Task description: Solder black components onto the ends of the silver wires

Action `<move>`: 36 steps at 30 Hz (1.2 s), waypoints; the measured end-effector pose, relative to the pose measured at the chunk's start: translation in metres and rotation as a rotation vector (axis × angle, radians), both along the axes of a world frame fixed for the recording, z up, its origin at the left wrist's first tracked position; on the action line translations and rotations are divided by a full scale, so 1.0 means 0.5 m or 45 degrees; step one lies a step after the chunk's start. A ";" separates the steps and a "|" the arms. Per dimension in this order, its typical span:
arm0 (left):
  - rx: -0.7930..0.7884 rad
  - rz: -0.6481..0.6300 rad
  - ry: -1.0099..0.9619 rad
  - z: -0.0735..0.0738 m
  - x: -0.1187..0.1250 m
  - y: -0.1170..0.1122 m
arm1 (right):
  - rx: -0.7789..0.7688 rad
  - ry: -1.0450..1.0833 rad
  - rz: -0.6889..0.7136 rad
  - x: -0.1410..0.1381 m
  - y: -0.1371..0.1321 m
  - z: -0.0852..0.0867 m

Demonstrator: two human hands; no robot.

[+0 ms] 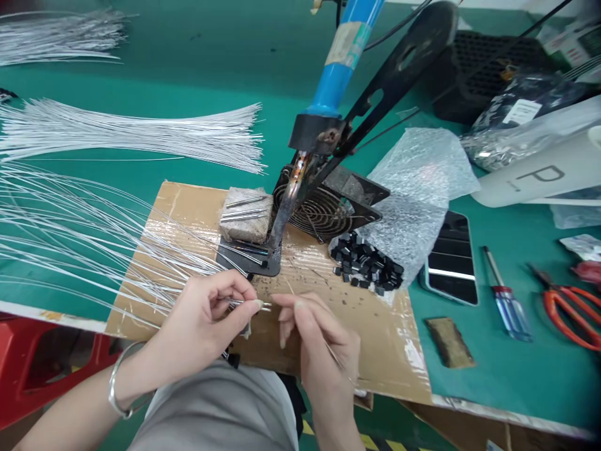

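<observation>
My left hand [206,326] pinches a white wire close to its end, and two short bare metal tips [267,307] stick out past the thumb. Close on its right, my right hand [319,338] is closed on a thin, straight strand [332,354] that looks like solder wire. The two hands are apart, above a cardboard sheet [380,351]. Just beyond them a soldering iron with a blue handle [328,88] hangs in a black stand, its bent tip down at a small black plate [270,268]. Loose white wires [117,244] run in from the left.
A greyish block [246,228] carries several metal pins. Behind are a fan [323,210] and a pile of small black plastic pieces [364,260] on bubble wrap [413,188]. Rightward lie a phone [451,260], screwdriver [511,313], scissors [570,313] and brown pad [449,343]. Bundled wires [141,134] lie back left.
</observation>
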State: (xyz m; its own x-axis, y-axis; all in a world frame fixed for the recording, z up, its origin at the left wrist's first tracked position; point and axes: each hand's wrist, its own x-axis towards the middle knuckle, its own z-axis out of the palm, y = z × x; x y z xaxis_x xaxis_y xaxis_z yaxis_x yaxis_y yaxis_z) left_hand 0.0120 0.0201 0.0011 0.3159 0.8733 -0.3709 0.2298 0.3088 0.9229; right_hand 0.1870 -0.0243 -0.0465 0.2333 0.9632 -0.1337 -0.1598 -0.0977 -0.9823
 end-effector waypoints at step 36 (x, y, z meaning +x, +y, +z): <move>0.084 0.029 0.034 -0.012 0.004 -0.017 | -0.317 0.569 0.233 -0.006 0.013 0.009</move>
